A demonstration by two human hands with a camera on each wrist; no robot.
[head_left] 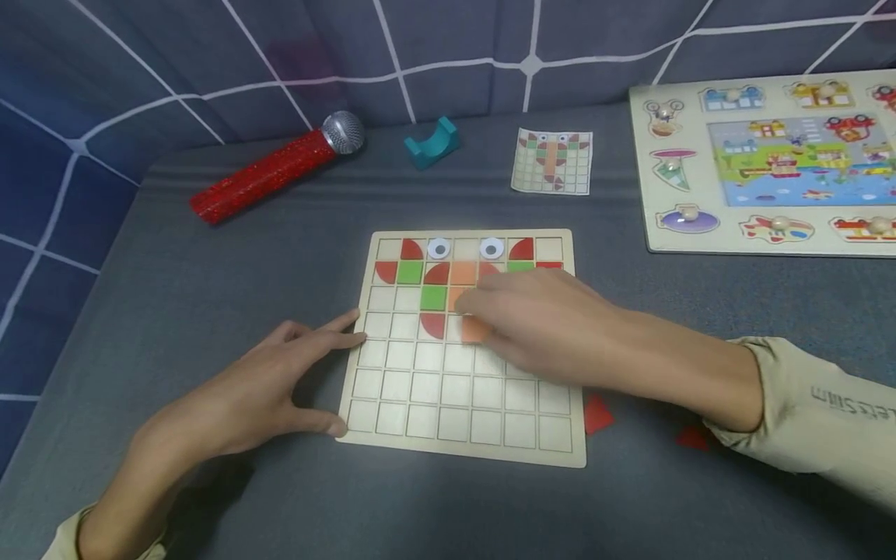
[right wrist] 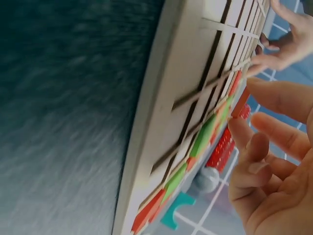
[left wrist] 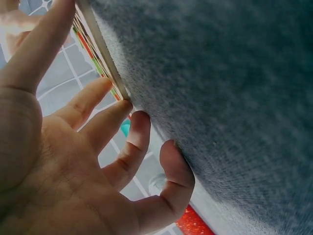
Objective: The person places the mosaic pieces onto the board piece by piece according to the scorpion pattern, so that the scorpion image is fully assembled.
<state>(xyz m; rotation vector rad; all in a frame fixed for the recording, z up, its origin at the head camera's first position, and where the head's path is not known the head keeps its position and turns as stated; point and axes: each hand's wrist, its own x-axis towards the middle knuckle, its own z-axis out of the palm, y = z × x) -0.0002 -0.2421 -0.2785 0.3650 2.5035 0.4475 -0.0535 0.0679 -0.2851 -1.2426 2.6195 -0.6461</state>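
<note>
A wooden grid board [head_left: 413, 381] lies in front of me, its upper rows filled with red quarter-circle tiles, green squares, orange squares and two googly eyes [head_left: 439, 249]. My right hand [head_left: 553, 327] is over the board's middle and pinches an orange square tile [right wrist: 240, 103] between thumb and finger. In the head view that hand hides several cells on the right. My left hand [head_left: 259, 389] touches the board's left edge with thumb and fingertips, the fingers spread. The left wrist view shows its fingertips [left wrist: 124, 105] against the board's side.
Red tiles [head_left: 598, 414] lie right of the board, partly under my right arm. Behind it is a printed pattern card [head_left: 521, 183]. A red microphone [head_left: 266, 179] and a teal curved block [head_left: 434, 143] are at the back left, a knobbed picture puzzle [head_left: 682, 243] at the back right.
</note>
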